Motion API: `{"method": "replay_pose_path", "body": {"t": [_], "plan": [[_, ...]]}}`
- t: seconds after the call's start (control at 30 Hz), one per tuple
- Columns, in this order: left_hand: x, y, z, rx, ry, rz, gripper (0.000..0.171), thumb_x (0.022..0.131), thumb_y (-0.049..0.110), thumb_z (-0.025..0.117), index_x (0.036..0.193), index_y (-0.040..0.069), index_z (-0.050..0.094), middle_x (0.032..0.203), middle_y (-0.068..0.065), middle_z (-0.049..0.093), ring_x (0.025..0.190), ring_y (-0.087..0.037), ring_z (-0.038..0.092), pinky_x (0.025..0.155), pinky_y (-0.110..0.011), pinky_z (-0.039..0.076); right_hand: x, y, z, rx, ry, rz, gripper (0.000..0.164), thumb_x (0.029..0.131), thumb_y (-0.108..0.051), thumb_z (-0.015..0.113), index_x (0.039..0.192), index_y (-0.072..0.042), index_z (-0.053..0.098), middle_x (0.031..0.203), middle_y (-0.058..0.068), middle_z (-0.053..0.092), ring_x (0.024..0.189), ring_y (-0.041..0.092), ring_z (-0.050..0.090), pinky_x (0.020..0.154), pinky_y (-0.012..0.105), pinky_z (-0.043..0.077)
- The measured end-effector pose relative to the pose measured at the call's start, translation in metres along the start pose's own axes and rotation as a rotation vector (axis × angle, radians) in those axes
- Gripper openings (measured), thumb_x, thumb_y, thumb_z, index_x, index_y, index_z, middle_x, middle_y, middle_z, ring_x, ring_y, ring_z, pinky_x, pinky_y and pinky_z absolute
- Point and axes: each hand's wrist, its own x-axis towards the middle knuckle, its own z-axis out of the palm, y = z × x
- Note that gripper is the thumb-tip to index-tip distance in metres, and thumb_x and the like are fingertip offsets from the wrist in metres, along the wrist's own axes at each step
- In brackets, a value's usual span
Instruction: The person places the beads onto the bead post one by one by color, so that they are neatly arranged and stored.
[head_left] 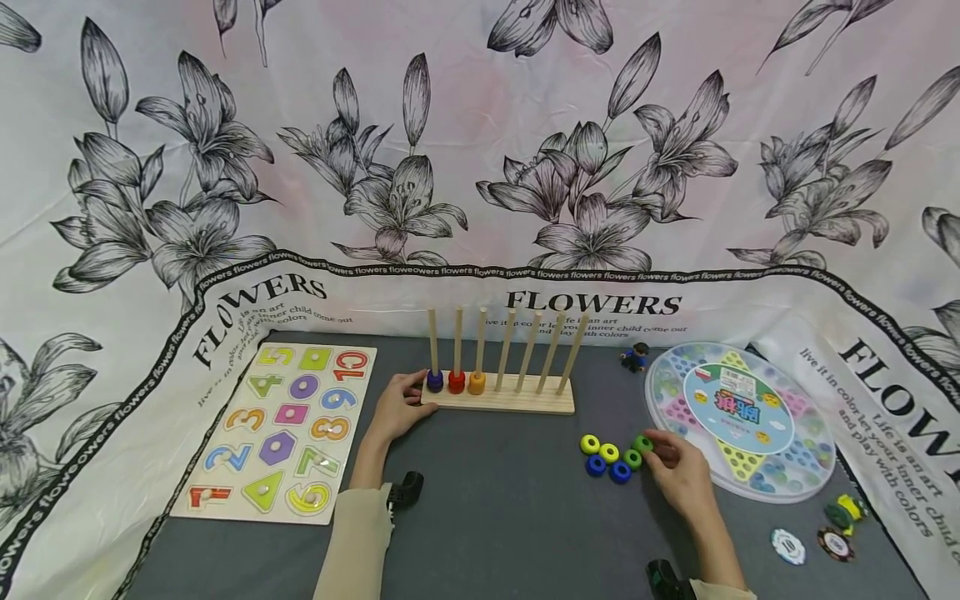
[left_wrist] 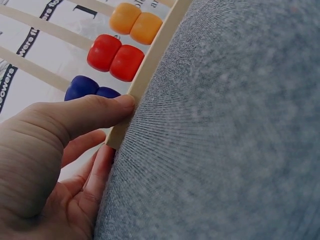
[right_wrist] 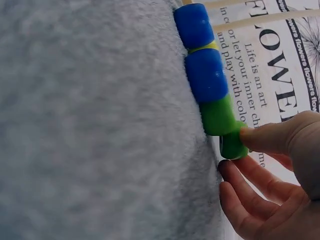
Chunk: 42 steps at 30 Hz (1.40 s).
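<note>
A wooden peg stand (head_left: pixel 532 402) with several upright pegs lies across the far part of the table. My left hand (head_left: pixel 400 408) grips the left end of its base, thumb on the front edge in the left wrist view. Dark blue beads (head_left: pixel 434 382), red beads (head_left: pixel 456 382) and orange beads (head_left: pixel 477 383) sit in pairs on the three leftmost pegs. My right hand (head_left: pixel 684 477) pinches a green bead (right_wrist: pixel 233 144) between thumb and fingers. Beside it lie another green bead (head_left: pixel 633 459), two blue beads (head_left: pixel 596 465) and two yellow beads (head_left: pixel 609 453).
On the left lies a number puzzle board (head_left: pixel 285 483). A round game board (head_left: pixel 813 475) lies right of my right hand. A small dark figure (head_left: pixel 635 357) stands near the back. Two chips (head_left: pixel 788 547) and a green-yellow toy (head_left: pixel 846 513) are at the right.
</note>
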Motion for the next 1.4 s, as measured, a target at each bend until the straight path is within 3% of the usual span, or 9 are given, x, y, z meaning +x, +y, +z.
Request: {"method": "replay_pose_path", "body": {"t": [0.2, 0.43, 0.67, 0.83, 1.03, 1.17, 1.4], "plan": [[0.000, 0.003, -0.001, -0.016, -0.010, 0.006, 0.063, 0.079, 0.002, 0.082, 0.136, -0.003, 0.057, 0.121, -0.021, 0.053, 0.100, -0.034, 0.062, 0.089, -0.042, 0.057, 0.007, -0.009, -0.003, 0.021, 0.029, -0.026, 0.026, 0.092, -0.004, 0.068, 0.118, 0.002, 0.068, 0.113, 0.021, 0.068, 0.098, 0.034, 0.067, 0.070, 0.007, 0.047], [0.000, 0.001, 0.000, -0.018, -0.009, 0.009, 0.063, 0.079, 0.001, 0.082, 0.136, -0.004, 0.057, 0.120, -0.021, 0.053, 0.101, -0.034, 0.062, 0.090, -0.043, 0.056, 0.020, -0.035, -0.001, 0.121, 0.001, -0.051, 0.030, 0.093, -0.009, 0.069, 0.121, 0.002, 0.066, 0.118, 0.018, 0.067, 0.097, 0.015, 0.064, 0.077, 0.004, 0.047], [-0.001, 0.001, -0.001, -0.016, -0.009, 0.014, 0.062, 0.079, 0.002, 0.082, 0.136, -0.004, 0.057, 0.120, -0.021, 0.053, 0.100, -0.034, 0.062, 0.089, -0.044, 0.056, 0.034, -0.071, 0.011, 0.206, -0.052, -0.114, 0.031, 0.092, -0.010, 0.071, 0.120, 0.001, 0.066, 0.120, 0.019, 0.066, 0.103, 0.033, 0.065, 0.084, 0.023, 0.056], [-0.001, 0.001, -0.001, -0.022, -0.009, 0.006, 0.062, 0.079, 0.002, 0.082, 0.135, -0.004, 0.057, 0.121, -0.020, 0.053, 0.101, -0.033, 0.062, 0.090, -0.043, 0.056, 0.043, -0.097, 0.021, 0.242, -0.070, -0.194, 0.030, 0.090, -0.007, 0.072, 0.119, 0.000, 0.067, 0.118, 0.018, 0.067, 0.100, 0.032, 0.066, 0.086, 0.037, 0.058], [-0.001, 0.002, 0.000, -0.019, -0.007, 0.010, 0.061, 0.079, 0.001, 0.082, 0.135, -0.004, 0.058, 0.120, -0.021, 0.053, 0.101, -0.034, 0.062, 0.090, -0.043, 0.056, 0.054, -0.130, 0.032, 0.294, -0.079, -0.303, 0.030, 0.088, -0.004, 0.073, 0.117, 0.003, 0.067, 0.115, 0.017, 0.068, 0.096, 0.032, 0.068, 0.083, 0.038, 0.059], [-0.001, 0.001, 0.000, -0.017, -0.005, 0.009, 0.062, 0.078, 0.000, 0.081, 0.135, -0.004, 0.057, 0.120, -0.021, 0.053, 0.100, -0.033, 0.062, 0.089, -0.041, 0.057, 0.053, -0.158, 0.032, 0.339, -0.070, -0.351, 0.029, 0.088, 0.000, 0.072, 0.115, 0.007, 0.067, 0.114, 0.022, 0.067, 0.095, 0.037, 0.067, 0.083, 0.047, 0.058], [0.000, -0.001, 0.000, -0.014, -0.004, 0.019, 0.061, 0.079, -0.001, 0.081, 0.135, -0.005, 0.057, 0.119, -0.021, 0.053, 0.100, -0.033, 0.061, 0.089, -0.039, 0.057, 0.042, -0.210, 0.021, 0.370, -0.018, -0.369, 0.027, 0.086, 0.007, 0.070, 0.112, 0.014, 0.065, 0.107, 0.028, 0.067, 0.093, 0.041, 0.067, 0.080, 0.045, 0.059]]}}
